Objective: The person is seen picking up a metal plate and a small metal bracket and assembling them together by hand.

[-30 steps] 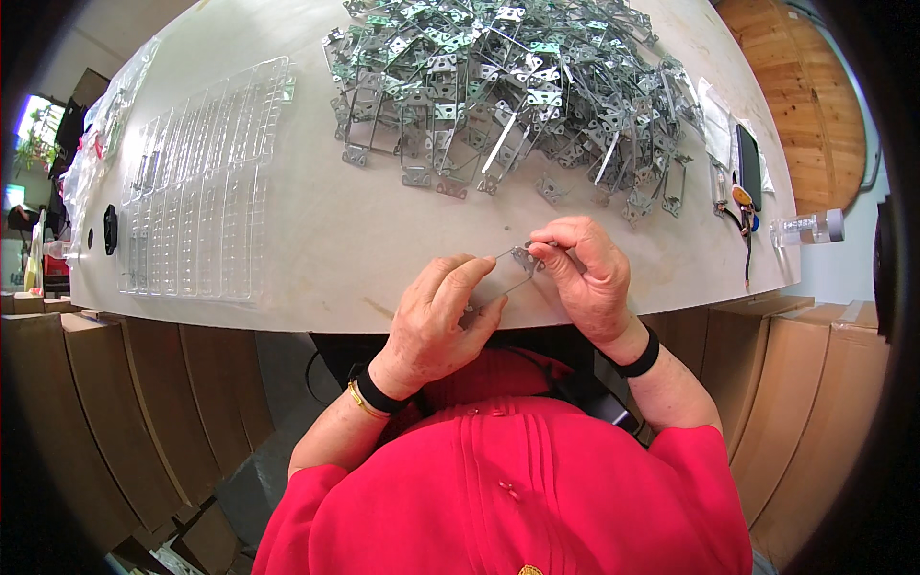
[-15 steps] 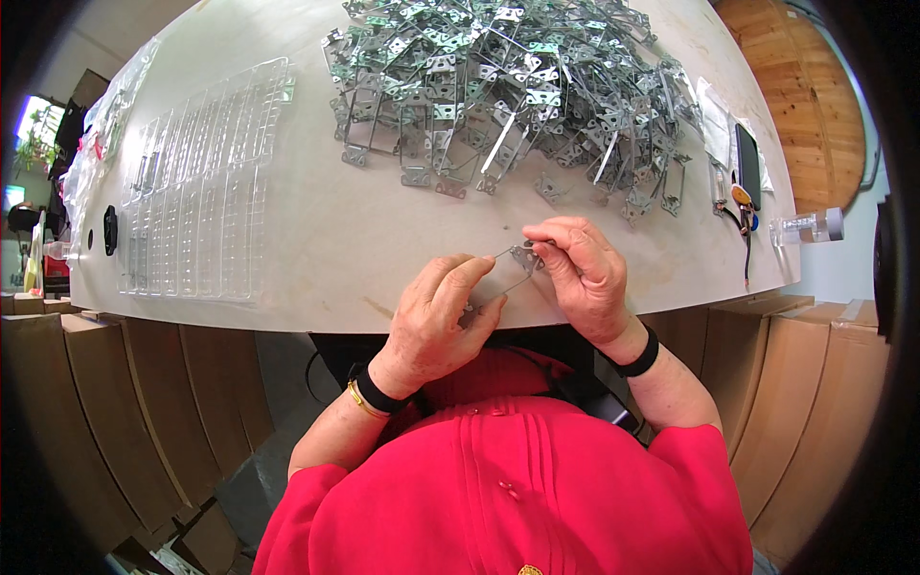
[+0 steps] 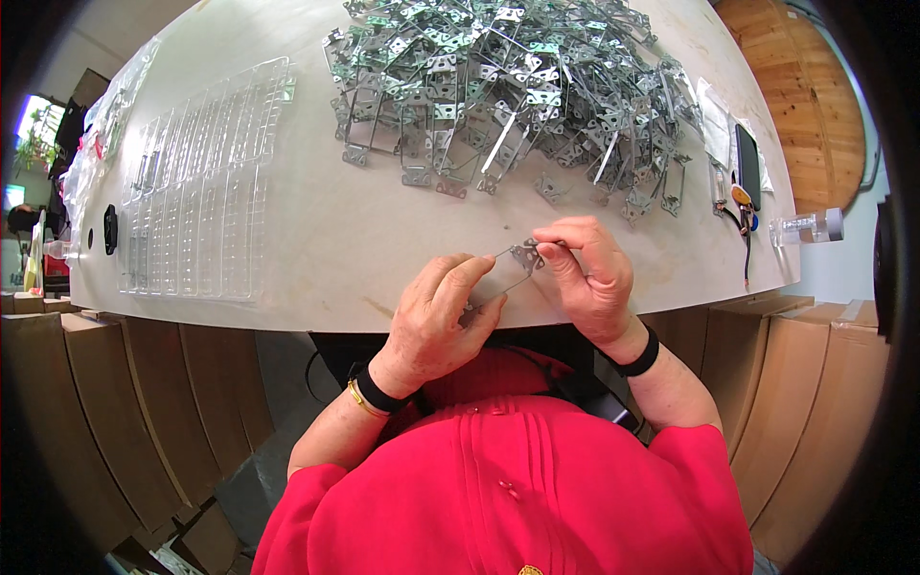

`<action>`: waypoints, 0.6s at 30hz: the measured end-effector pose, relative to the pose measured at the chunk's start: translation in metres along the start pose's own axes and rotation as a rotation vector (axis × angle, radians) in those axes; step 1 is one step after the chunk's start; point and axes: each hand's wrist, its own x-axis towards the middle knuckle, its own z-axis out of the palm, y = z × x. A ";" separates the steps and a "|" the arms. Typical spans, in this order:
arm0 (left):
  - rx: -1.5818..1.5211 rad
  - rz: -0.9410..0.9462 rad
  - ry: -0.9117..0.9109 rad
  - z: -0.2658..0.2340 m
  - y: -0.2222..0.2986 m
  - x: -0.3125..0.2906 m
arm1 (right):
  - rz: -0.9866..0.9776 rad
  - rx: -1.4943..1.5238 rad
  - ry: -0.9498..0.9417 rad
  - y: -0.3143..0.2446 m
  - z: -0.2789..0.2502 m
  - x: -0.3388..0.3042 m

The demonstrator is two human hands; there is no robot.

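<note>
My left hand [image 3: 443, 311] is closed on a thin grey metal bracket [image 3: 524, 255]. Two slim rods run from my fingers to a punched end plate, and the bracket's other end is mostly hidden in my grip. Over the plate's right side, my right hand [image 3: 592, 278] is pinched, thumb against forefinger. Something small and dark shows at those fingertips, too small to name. Whether the fingertips touch the plate I cannot tell. Beyond both hands lies a large tangled heap of similar metal brackets [image 3: 508, 86].
A clear plastic compartment tray [image 3: 196, 192] lies left on the white table [image 3: 316, 240]. At right are a dark phone-like slab [image 3: 747, 165], a small tool with dark handles [image 3: 746, 222] and a clear cylinder with a grey cap [image 3: 810, 227]. Cardboard boxes [image 3: 144, 412] stand below the table edge.
My right hand has shifted slightly to the right, and its fingertips cover less of the bracket's end plate. My left hand and the bracket stay in place.
</note>
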 end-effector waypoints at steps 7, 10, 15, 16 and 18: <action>-0.031 -0.048 0.029 0.000 0.001 0.000 | 0.077 0.101 0.077 0.002 0.000 -0.006; -0.042 -0.114 0.006 -0.001 0.004 -0.002 | 0.058 0.068 0.053 0.001 0.000 -0.005; -0.018 -0.095 0.027 0.000 0.003 -0.002 | 0.048 0.049 0.016 0.000 -0.001 -0.003; -0.012 -0.089 0.033 0.000 0.003 -0.002 | 0.052 0.041 0.001 -0.001 -0.002 -0.003; -0.014 -0.097 0.033 0.000 0.003 -0.002 | 0.069 0.037 -0.016 -0.002 -0.001 -0.003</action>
